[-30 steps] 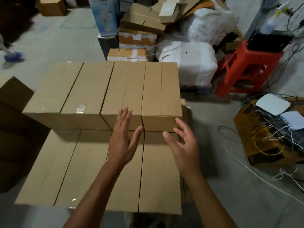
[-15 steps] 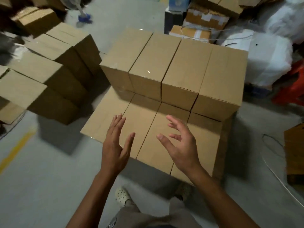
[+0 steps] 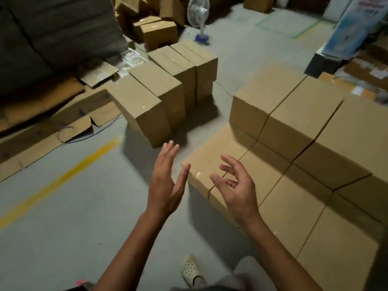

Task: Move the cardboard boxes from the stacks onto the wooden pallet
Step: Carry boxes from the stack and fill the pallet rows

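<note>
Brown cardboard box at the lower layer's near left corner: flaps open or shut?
Shut. The brown cardboard box has a flat, closed top, with glossy clear tape glinting near its front edge.

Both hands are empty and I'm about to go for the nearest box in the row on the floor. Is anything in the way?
Nothing visible. Only bare floor lies between the left hand, the right hand and the nearest box. The stacked boxes sit to the right of that path, not across it.

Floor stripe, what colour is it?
Yellow. The stripe runs diagonally across the grey floor, seen best in the head view.
</note>
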